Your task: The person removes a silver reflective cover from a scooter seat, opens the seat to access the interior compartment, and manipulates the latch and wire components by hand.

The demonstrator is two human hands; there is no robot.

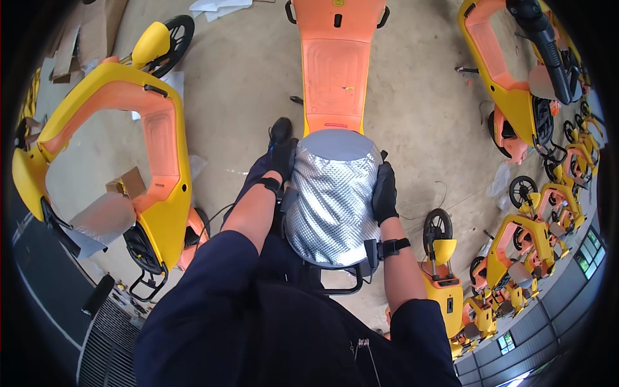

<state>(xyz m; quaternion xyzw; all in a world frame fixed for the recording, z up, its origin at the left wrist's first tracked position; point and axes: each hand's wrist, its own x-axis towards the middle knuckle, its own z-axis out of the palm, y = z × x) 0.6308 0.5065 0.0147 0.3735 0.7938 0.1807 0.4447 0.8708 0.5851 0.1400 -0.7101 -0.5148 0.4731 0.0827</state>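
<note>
The silver padded seat (333,197) sits at the centre of the view, pressed between both gloved hands: the left hand (282,159) grips its side at about ten o'clock, and the right hand (385,192) clasps the opposite side at three o'clock, fingers wrapped on the cover. The likeliest trouble, as I judge it, is slippage: the quilted foil wrap looks slick and crinkly, so black fabric gloves may slide on it, and the bulky rounded form could tip off the black metal rail (338,278) at six o'clock. The seat could also knock the orange scooter body (335,71) at twelve o'clock, whose moulded plastic looks smooth, matte and hard. A yellow scooter frame (113,122) at nine o'clock shows glossy curved shells over the rough, dusty concrete floor (238,84).
</note>
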